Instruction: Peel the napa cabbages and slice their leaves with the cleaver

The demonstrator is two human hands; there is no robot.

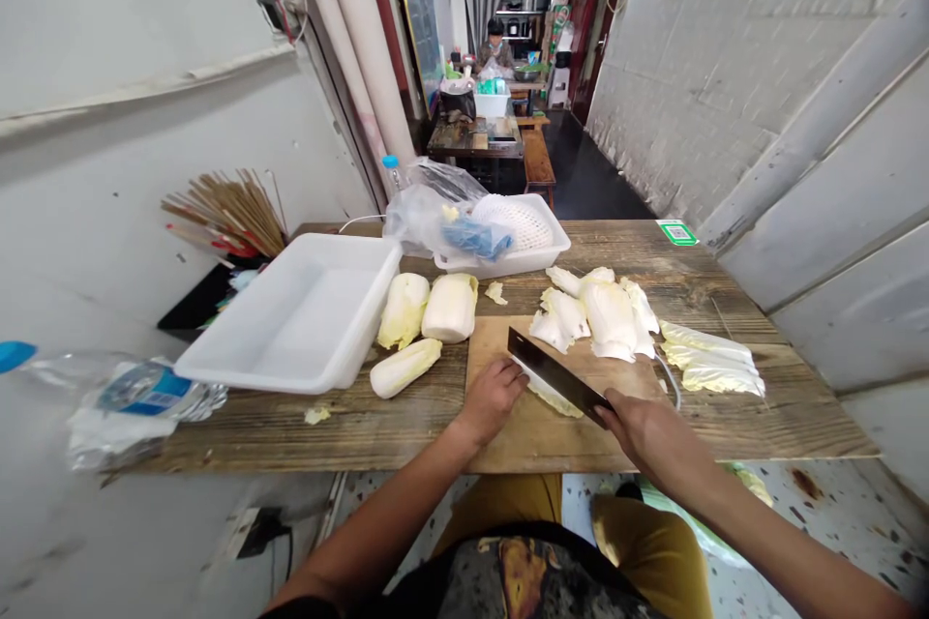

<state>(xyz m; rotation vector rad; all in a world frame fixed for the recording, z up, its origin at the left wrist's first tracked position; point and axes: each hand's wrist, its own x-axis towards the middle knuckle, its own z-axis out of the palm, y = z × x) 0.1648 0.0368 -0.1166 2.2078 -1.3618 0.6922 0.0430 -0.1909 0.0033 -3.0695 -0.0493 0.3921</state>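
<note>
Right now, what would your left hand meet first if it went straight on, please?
Probably the dark steel cleaver blade just ahead of the left hand, though depth is unclear.

Seen from here, the person wears loose mustard-yellow trousers beneath a black-edged printed garment, grey with a brownish-orange shape, though whether it's an apron or a shirt front I can't tell. Both bare forearms end in an ungloved left hand and right hand.

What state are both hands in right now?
Left hand: closed, curled over a pale yellow napa cabbage piece.
Right hand: closed, holding a dark steel cleaver.
</note>
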